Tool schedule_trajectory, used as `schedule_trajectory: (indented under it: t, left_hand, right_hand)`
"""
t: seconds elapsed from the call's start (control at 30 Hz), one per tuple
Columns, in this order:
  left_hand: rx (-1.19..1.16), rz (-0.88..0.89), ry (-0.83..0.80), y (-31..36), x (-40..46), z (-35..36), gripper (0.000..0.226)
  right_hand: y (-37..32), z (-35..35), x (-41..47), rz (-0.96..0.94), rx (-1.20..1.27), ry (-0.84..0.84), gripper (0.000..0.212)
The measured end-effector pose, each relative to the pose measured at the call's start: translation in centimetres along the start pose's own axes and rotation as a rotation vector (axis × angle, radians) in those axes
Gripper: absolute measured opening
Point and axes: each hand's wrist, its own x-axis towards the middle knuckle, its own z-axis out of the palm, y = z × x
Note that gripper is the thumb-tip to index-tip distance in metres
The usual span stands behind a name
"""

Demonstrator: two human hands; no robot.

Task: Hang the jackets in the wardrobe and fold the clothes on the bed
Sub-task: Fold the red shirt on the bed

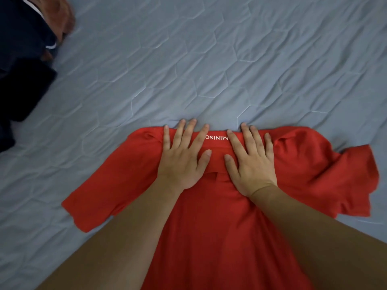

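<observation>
Head view looks straight down on the bed [209,59], and its blue-grey quilted cover with hexagon stitching fills nearly everything, wrinkled all over. Next biggest is the red shirt [209,216], spread flat on the cover in the lower middle, right in front of me. Its long axis runs away from me: the body of it drops out of the bottom edge toward me, and the neck end points to the far side of the bed. One sleeve lies out flat to my left, the other is rumpled and bunched out to my right. White lettering on the neckband reads upside down from where I stand.

Up in the far left corner sits a heap of dark navy clothes [21,70] with a thin white trim line, and a bit of orange-brown fabric [62,15] peeks out beside it at the very top. Both are well apart from the shirt.

Now my arms, coming in bare from the bottom edge, one on each side of the shirt's middle. My left hand [184,158] is flat, palm down, fingers straight and spread apart, pressing on the shirt just left of the collar, with the fingertips reaching over the top edge onto the cover. My right hand [249,160] mirrors it just right of the collar, fingers straight and fanned, flat on the fabric. Neither hand grips anything; the thumbs sit near each other at the collar.
</observation>
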Motion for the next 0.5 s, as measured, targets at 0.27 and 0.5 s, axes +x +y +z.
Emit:
schedule_trajectory:
  t: [0.27,0.5]
  left_hand:
    - [-0.122,0.01,0.19,-0.2,-0.2,0.1,0.055]
    - [-0.026,0.039,0.211,-0.6,0.7,0.9,0.054]
  right_hand:
    - [0.1,0.3,0.0,-0.004,0.024,0.122,0.059]
    - [0.7,1.1,0.9,-0.064,-0.043,0.135,0.064]
